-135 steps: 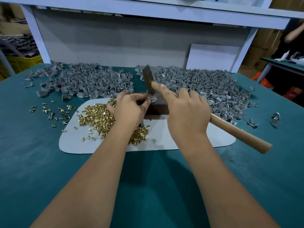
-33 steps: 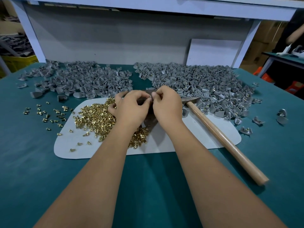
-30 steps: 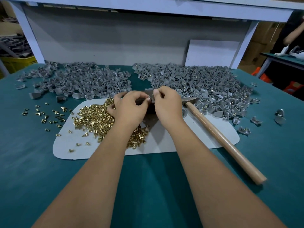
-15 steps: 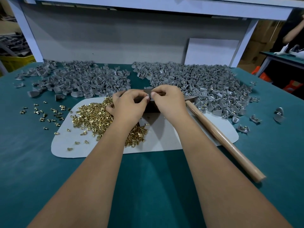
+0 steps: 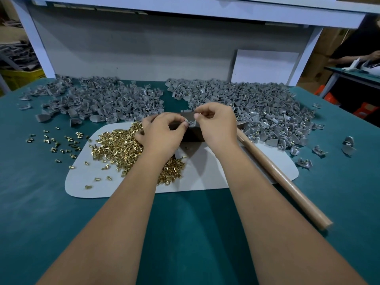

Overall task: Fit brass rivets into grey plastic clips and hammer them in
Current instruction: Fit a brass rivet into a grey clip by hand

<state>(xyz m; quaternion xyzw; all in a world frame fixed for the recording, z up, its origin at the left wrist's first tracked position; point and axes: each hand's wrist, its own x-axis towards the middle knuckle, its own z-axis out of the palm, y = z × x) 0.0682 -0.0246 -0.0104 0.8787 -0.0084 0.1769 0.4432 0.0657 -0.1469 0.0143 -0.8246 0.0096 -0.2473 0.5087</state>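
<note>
Both hands meet over a dark metal block [image 5: 191, 135] on a white mat [image 5: 205, 177]. My left hand [image 5: 162, 133] and my right hand [image 5: 216, 124] pinch one grey plastic clip [image 5: 191, 123] between thumbs and forefingers, just above the block. Whether a rivet sits in the clip I cannot tell. A heap of brass rivets [image 5: 121, 146] lies on the mat under my left wrist. The hammer [image 5: 283, 179] lies to the right, its wooden handle pointing toward me, its head partly hidden behind my right hand.
Two big piles of grey clips lie at the back, the left pile [image 5: 98, 101] plain and the right pile [image 5: 263, 112] showing brass in places. Loose rivets [image 5: 59, 140] dot the green table [image 5: 185, 233] at left. Stray clips [image 5: 347, 144] lie far right. Another person's arm [image 5: 353, 57] shows at a neighbouring table.
The hammer, raised in my right hand 4.5 s ago, now lies on the table. Both hands have since come together on a clip over the block, shifting only slightly in the last second.
</note>
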